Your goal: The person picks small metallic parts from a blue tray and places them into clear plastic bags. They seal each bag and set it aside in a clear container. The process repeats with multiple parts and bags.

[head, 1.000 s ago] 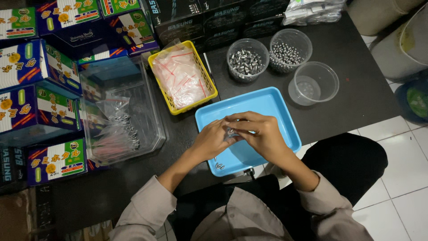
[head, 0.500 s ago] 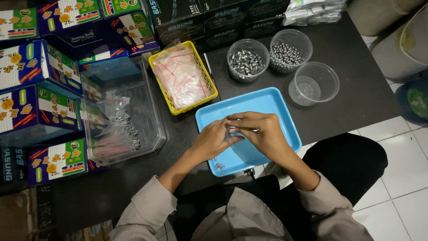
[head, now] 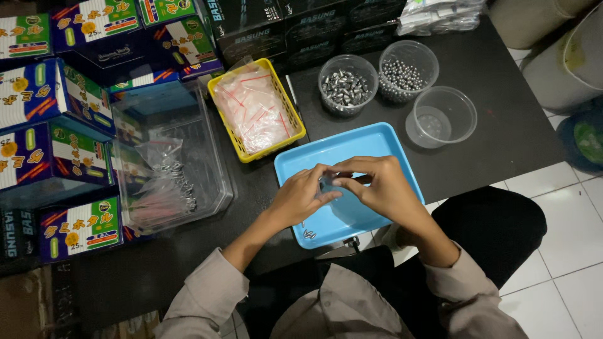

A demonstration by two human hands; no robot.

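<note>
Both hands meet over the middle of the frame, above the shallow light-blue plastic tray [head: 383,141]. The left hand [head: 300,199] comes in from lower left, the right hand [head: 384,188] from lower right, and their fingertips close together on something tiny between them; it is too small to name. Both hands are pinched, thumbs against forefingers, neither spread. The held piece sits dead between them, no nearer one than the other.

Just below the left hand, a few small grey metal pieces [head: 308,235] lie loose on the tray floor, nearest that hand. Up and right of the hands stand three round clear plastic tubs: one of dull grey slugs [head: 346,88], one of shiny metal balls [head: 402,75], one nearly empty [head: 441,117]. Upper left of the tray sits a yellow mesh basket [head: 296,122] of small clear bags. Further left, a clear plastic box [head: 213,188] holds filled bags. Nothing stands between hands and tubs.
</note>
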